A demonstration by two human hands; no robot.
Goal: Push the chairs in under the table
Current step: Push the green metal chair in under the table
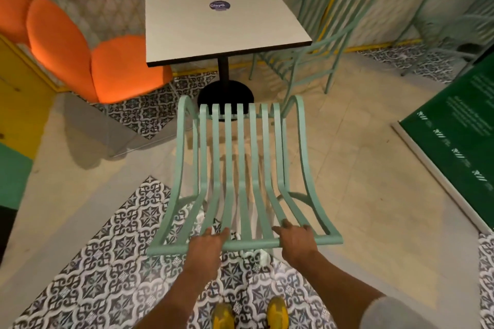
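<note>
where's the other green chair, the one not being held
In the head view the second green chair stands at the right side of the white table, beyond and right of the held chair, near the back wall.

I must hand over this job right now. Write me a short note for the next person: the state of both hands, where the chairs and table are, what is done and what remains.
Left hand and right hand: both grip the top rail of the mint-green slatted metal chair.
That chair faces the square white pedestal table, its seat not yet under the top.
A second mint-green metal chair stands at the table's right side, not fully in.
Orange cushioned bench is on the left.
Done: chair gripped and lined up.
Left: push it in, then the second chair.
</note>
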